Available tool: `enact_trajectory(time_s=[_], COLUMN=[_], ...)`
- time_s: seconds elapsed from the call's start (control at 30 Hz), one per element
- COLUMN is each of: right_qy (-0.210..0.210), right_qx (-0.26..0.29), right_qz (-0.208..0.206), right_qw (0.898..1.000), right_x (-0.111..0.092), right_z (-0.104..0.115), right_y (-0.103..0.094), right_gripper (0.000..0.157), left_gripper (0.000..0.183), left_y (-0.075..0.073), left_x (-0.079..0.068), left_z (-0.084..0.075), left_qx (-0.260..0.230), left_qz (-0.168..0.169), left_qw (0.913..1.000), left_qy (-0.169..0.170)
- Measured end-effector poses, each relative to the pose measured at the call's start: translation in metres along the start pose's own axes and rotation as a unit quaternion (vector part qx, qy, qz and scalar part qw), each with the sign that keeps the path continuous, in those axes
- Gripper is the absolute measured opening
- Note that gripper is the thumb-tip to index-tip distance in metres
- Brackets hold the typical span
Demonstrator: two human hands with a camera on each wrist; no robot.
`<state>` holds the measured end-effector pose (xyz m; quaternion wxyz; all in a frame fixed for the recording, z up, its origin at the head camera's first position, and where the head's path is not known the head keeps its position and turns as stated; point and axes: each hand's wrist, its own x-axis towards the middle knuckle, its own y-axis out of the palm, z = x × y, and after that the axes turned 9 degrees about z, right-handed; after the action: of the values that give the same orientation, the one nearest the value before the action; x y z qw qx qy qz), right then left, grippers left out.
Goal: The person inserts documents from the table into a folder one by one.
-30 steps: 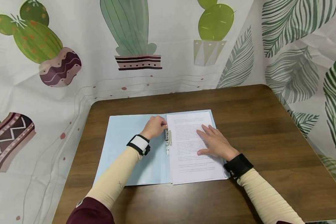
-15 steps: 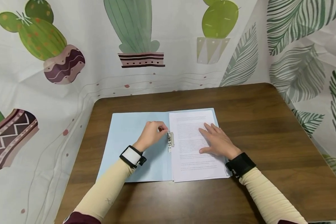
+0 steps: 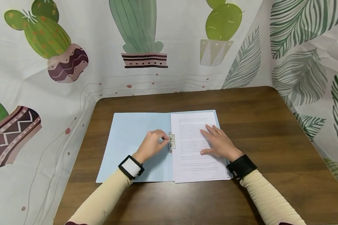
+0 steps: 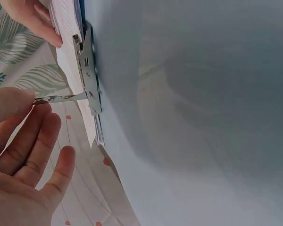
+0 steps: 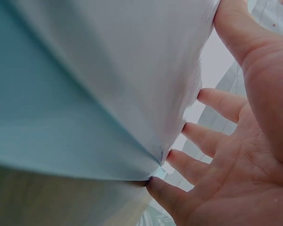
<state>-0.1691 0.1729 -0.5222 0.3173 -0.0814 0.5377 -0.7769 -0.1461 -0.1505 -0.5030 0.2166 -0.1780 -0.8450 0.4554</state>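
Note:
A light blue folder (image 3: 138,125) lies spread open on the table, a stack of printed sheets (image 3: 191,170) on its right half. At the fold sits a metal lever clip (image 3: 173,142), along the left edge of the sheets. My left hand (image 3: 152,143) pinches the clip's lever (image 4: 61,99) between thumb and forefinger; in the left wrist view the lever sticks out from the clip's metal plate (image 4: 90,75). With fingers spread, my right hand (image 3: 221,145) rests on the right part of the top sheet. The right wrist view shows its fingertips (image 5: 191,128) against the paper.
The brown wooden table (image 3: 270,140) extends around the folder on all sides. Behind it and along both sides hangs a white cloth (image 3: 183,37) printed with cacti and leaves.
My left hand has moved from the clip's upper end down toward me, pulling the lever out from the clip. The right hand has stayed on the sheets. The head view has shifted slightly.

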Motion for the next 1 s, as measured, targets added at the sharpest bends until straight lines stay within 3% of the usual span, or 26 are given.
enact_trajectory(time_s=[0.23,0.5,0.6,0.77,0.87,1.0], right_qy=[0.002,0.002,0.001,-0.003,-0.003,-0.002], right_qx=[0.006,0.005,0.004,0.003,0.004,0.003], right_qz=[0.0,-0.001,0.001,0.003,0.005,0.006], right_qw=[1.0,1.0,1.0,1.0,1.0,1.0], right_x=[0.0,0.0,0.0,-0.001,-0.001,0.0], right_z=[0.001,0.002,0.002,0.003,0.002,0.002], right_y=[0.001,0.0,-0.001,-0.002,-0.002,0.0], right_gripper=[0.097,0.098,0.098,0.097,0.097,0.097], left_gripper=[0.006,0.008,0.008,0.003,0.005,0.011], left_y=[0.004,0.008,0.01,0.01,0.01,0.01], left_x=[-0.008,-0.012,-0.014,-0.015,-0.014,-0.011], left_z=[-0.001,-0.002,-0.002,-0.001,0.001,0.002], left_qx=[-0.014,0.046,0.043,-0.039,-0.091,-0.114], left_qz=[-0.002,0.004,0.016,0.039,0.033,0.022], left_qw=[0.9998,0.9971,0.9972,0.9985,0.9948,0.9913], left_qy=[0.015,0.06,0.059,0.007,-0.032,-0.062])
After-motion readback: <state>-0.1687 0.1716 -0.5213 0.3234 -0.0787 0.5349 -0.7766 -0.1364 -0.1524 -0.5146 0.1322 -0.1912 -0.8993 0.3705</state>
